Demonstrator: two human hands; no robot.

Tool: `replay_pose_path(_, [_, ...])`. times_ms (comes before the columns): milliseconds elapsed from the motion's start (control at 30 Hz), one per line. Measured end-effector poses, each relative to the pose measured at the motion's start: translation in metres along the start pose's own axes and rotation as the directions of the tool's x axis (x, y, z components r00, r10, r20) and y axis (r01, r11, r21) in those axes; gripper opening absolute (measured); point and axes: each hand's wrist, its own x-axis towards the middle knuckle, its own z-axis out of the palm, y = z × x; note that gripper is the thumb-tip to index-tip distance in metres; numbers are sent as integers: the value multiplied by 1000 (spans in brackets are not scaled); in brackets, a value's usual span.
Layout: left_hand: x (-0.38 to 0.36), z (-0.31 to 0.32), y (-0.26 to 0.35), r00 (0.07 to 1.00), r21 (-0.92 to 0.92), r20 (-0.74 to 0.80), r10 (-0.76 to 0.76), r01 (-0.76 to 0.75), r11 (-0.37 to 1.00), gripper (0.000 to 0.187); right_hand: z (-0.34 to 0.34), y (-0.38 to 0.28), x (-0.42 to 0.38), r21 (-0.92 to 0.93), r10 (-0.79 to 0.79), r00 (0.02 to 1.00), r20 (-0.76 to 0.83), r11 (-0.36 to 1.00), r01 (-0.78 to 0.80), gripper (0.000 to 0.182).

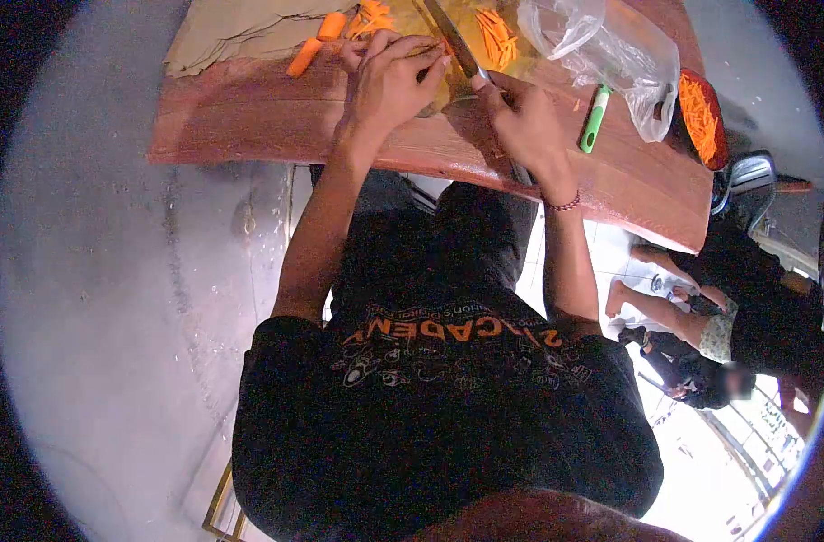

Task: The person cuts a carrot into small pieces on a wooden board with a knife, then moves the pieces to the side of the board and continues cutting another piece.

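This looks like a plain food-prep spot, a home kitchen or a small eatery's back corner. A reddish wooden table (276,117) carries a yellow cutting board (448,86), cut carrot sticks (496,36), carrot pieces (317,43), a green-handled peeler (594,117), a clear plastic bag (611,54) and a bowl of shredded carrot (701,117). The floor is bare grey concrete (114,271). Another person sits low beside the table (728,334), near bright daylight.
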Motion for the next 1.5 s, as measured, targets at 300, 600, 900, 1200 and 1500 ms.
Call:
replay_pose_path(300, [-2, 7, -5, 999, 19, 23, -26, 26, 999, 20, -2, -2, -5, 10, 29, 1000, 9, 1000, -30, 42])
replay_pose_path(600, [-2, 6, -6, 1000, -14, 5, -22, 22, 1000, 19, -3, -10, -4, 24, 76, 997, 35, 997, -77, 42])
replay_pose_path(900, [4, -11, 6, 998, 77, 63, 1, -6, 997, 21, 5, -7, 0, -111, -7, 1000, 9, 994, 8, 41])
replay_pose_path(1200, [3, 0, 1, 998, -24, 26, 53, -53, 998, 23, 6, 8, 42, 132, 74, 995, 63, 988, -82, 46])
replay_pose_path(1500, [2, -7, 6, 1000, 71, -24, -4, 5, 997, 23, -14, -9, 18, 238, 114, 992, 53, 963, -124, 46])
